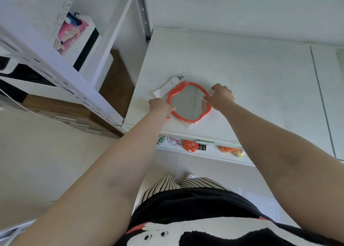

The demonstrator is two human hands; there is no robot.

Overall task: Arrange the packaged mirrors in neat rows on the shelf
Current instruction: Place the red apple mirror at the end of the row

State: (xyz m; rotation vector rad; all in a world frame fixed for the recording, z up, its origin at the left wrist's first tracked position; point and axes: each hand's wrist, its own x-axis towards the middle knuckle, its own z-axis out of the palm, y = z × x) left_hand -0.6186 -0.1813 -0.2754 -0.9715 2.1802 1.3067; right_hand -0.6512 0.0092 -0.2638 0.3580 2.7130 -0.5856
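Shelf (242, 68): both hands partly hide mirror (188, 102)

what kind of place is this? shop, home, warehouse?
Probably a small shop or its stockroom: a bagged orange-framed mirror with a barcode tag lies on a white shelf, more packaged goods below, slotted metal racking alongside.

No text can be read. The mirror's white header card (176, 80) carries a barcode, its digits too small. Labels below the shelf's front edge are blurred.
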